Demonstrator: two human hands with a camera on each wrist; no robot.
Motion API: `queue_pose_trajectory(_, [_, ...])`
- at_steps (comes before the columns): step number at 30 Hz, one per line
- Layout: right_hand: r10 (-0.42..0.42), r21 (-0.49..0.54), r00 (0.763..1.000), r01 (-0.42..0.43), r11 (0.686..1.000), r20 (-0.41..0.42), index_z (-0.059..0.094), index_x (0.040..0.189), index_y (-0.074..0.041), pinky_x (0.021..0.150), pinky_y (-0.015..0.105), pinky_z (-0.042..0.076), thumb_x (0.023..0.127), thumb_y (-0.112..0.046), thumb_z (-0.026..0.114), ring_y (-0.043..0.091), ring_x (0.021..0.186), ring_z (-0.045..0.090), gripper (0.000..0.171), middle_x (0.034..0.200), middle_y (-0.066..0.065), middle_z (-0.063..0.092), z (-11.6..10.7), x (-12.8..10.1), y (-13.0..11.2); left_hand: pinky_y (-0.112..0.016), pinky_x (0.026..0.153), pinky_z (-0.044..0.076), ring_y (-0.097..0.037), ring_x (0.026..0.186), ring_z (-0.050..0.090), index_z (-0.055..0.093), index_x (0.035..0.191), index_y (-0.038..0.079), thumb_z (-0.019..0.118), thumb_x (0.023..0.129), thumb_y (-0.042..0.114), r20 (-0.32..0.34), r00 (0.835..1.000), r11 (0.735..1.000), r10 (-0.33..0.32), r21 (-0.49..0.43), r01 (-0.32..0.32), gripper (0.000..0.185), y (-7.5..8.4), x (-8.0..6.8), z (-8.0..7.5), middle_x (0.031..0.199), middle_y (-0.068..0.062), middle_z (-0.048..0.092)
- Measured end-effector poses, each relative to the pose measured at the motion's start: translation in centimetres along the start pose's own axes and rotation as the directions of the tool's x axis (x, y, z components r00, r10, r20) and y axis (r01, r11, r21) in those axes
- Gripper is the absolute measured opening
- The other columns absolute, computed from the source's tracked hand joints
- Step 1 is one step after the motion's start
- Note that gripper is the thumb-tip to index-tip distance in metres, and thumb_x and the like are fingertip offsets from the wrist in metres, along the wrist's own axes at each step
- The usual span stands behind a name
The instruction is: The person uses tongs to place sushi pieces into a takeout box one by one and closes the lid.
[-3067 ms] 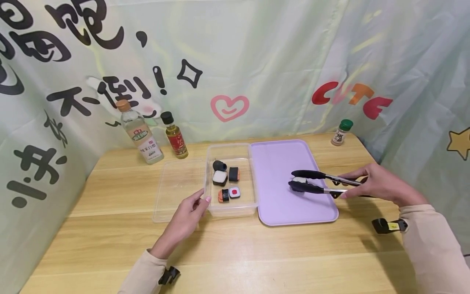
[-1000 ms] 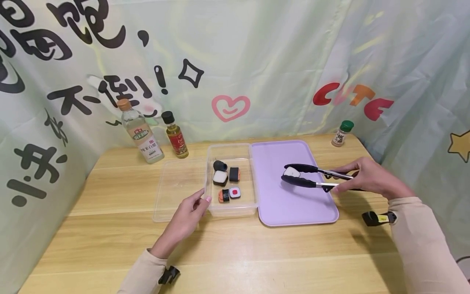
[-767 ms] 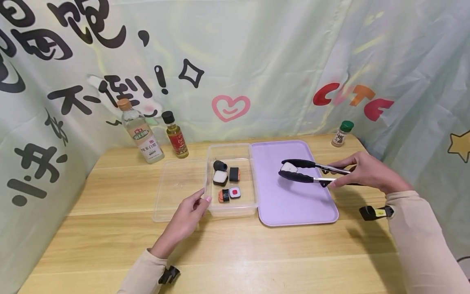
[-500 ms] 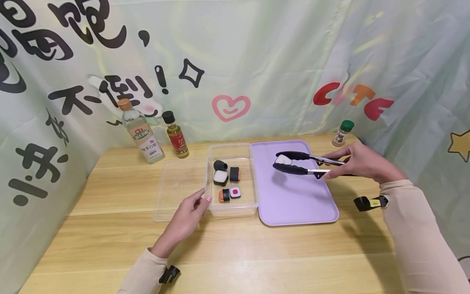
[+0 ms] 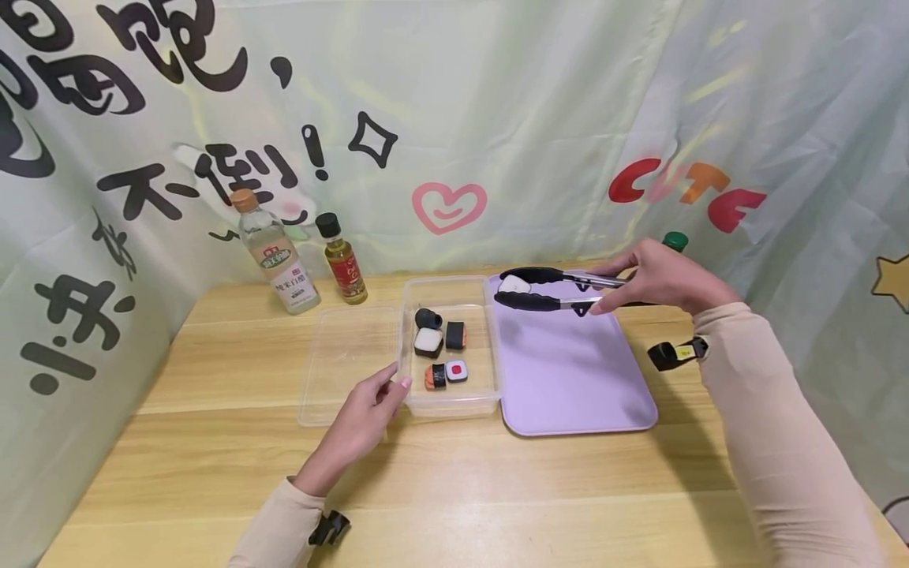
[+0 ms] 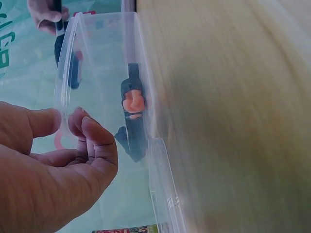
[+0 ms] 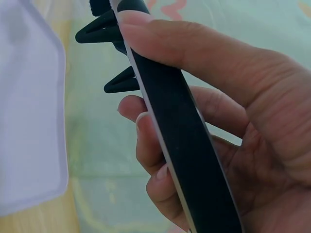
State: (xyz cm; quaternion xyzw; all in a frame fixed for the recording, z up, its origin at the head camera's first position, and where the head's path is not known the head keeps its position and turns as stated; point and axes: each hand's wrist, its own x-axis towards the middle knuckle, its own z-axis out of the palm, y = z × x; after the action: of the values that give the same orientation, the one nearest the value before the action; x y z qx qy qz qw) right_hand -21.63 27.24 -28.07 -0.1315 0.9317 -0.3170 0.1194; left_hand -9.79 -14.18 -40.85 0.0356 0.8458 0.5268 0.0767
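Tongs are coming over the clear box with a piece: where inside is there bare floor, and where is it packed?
The clear box has bare floor along its far wall and down its right side, next to the purple tray. The five sushi pieces crowd the middle and near left. The left hand holds the near-left corner; the tongs in the right hand hover at the far-right corner.

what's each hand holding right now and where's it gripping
The right hand grips the tongs at the handle end, and their black tips pinch a white sushi piece. The left hand holds the clear box by its near left corner.
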Motion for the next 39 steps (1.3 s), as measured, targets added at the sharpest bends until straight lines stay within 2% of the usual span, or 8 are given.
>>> queue_pose_trajectory(4, [-0.003, 0.0, 1.0, 0.003, 1.0, 0.014, 0.074, 0.124, -0.009, 0.078, 0.037, 0.047, 0.067, -0.035, 0.096, 0.029, 0.118, 0.058, 0.066, 0.119, 0.015, 0.072, 0.4, 1.3, -0.8, -0.025, 0.048, 0.035, -0.015, 0.06, 0.043, 0.038, 0.154, -0.001, 0.053, 0.107, 0.033, 0.001, 1.0, 1.0, 0.002, -0.006, -0.002, 0.059, 0.0, 0.0, 0.0, 0.079, -0.013, 0.057])
queue_pose_trajectory(10, [-0.021, 0.018, 0.999, 0.02, 1.0, 0.042, 0.075, 0.123, -0.009, 0.093, 0.047, 0.049, 0.067, -0.032, 0.097, 0.034, 0.132, 0.052, 0.065, 0.127, 0.017, 0.068, 1.1, 3.0, -2.1, -0.024, 0.049, 0.035, -0.015, 0.061, 0.043, 0.038, 0.154, 0.0, 0.054, 0.107, 0.034, -0.002, 1.0, 1.0, -0.009, 0.002, 0.009, 0.06, 0.1, 0.1, 0.0, 0.081, -0.014, 0.058])
queue_pose_trajectory(13, [-0.022, 0.003, 0.998, 0.022, 1.0, 0.05, 0.075, 0.122, -0.01, 0.089, 0.044, 0.048, 0.066, -0.031, 0.097, 0.032, 0.131, 0.052, 0.064, 0.127, 0.016, 0.068, 1.4, 3.7, -2.8, -0.025, 0.049, 0.035, -0.015, 0.061, 0.044, 0.038, 0.154, -0.002, 0.053, 0.107, 0.034, -0.001, 1.0, 1.0, -0.006, 0.008, 0.006, 0.061, 0.2, 0.1, 0.0, 0.081, -0.014, 0.058])
queue_pose_trajectory(16, [-0.033, -0.019, 0.998, 0.034, 0.999, 0.062, 0.077, 0.119, -0.01, 0.082, 0.04, 0.045, 0.066, -0.028, 0.097, 0.026, 0.122, 0.056, 0.06, 0.125, 0.014, 0.069, 1.8, 4.6, -3.4, -0.024, 0.049, 0.035, -0.015, 0.061, 0.043, 0.038, 0.154, -0.002, 0.053, 0.107, 0.033, 0.0, 1.0, 1.0, -0.005, 0.006, 0.005, 0.061, 0.3, 0.1, 0.0, 0.08, -0.013, 0.058])
queue_pose_trajectory(18, [-0.038, -0.025, 0.996, 0.04, 0.999, 0.078, 0.078, 0.115, -0.009, 0.079, 0.039, 0.044, 0.066, -0.025, 0.097, 0.023, 0.103, 0.057, 0.055, 0.124, 0.013, 0.07, 2.1, 5.2, -3.9, -0.024, 0.049, 0.035, -0.015, 0.061, 0.043, 0.037, 0.154, -0.001, 0.054, 0.107, 0.033, 0.002, 1.0, 1.0, -0.007, 0.002, 0.007, 0.061, 0.3, 0.1, 0.0, 0.08, -0.012, 0.057])
queue_pose_trajectory(23, [-0.05, -0.076, 0.992, 0.059, 0.995, 0.112, 0.08, 0.109, -0.007, 0.074, 0.035, 0.042, 0.066, -0.023, 0.096, 0.02, 0.078, 0.042, 0.049, 0.121, 0.009, 0.072, 3.0, 6.5, -5.2, -0.024, 0.049, 0.035, -0.014, 0.062, 0.044, 0.037, 0.154, -0.002, 0.054, 0.107, 0.033, 0.003, 1.0, 1.0, -0.009, -0.011, 0.01, 0.061, 0.2, 0.0, 0.0, 0.081, -0.013, 0.057])
queue_pose_trajectory(30, [-0.096, -0.16, 0.984, 0.12, 0.98, 0.15, 0.078, 0.113, -0.004, 0.089, 0.038, 0.052, 0.067, -0.021, 0.095, 0.022, 0.113, 0.065, 0.052, 0.112, 0.01, 0.075, 3.8, 7.5, -6.7, -0.025, 0.051, 0.037, -0.014, 0.062, 0.045, 0.039, 0.152, -0.005, 0.054, 0.107, 0.029, -0.005, 1.0, 1.0, 0.008, -0.014, -0.008, 0.058, 0.1, 0.1, 0.1, 0.079, -0.013, 0.056])
queue_pose_trajectory(39, [-0.097, -0.239, 0.978, 0.14, 0.961, 0.185, 0.079, 0.111, -0.004, 0.093, 0.044, 0.053, 0.068, -0.02, 0.094, 0.026, 0.11, 0.067, 0.048, 0.109, 0.01, 0.075, 4.4, 8.1, -7.6, -0.026, 0.051, 0.037, -0.014, 0.061, 0.045, 0.039, 0.153, -0.004, 0.054, 0.107, 0.029, -0.01, 1.0, 1.0, 0.004, -0.002, -0.004, 0.059, 0.1, 0.1, 0.1, 0.078, -0.013, 0.057])
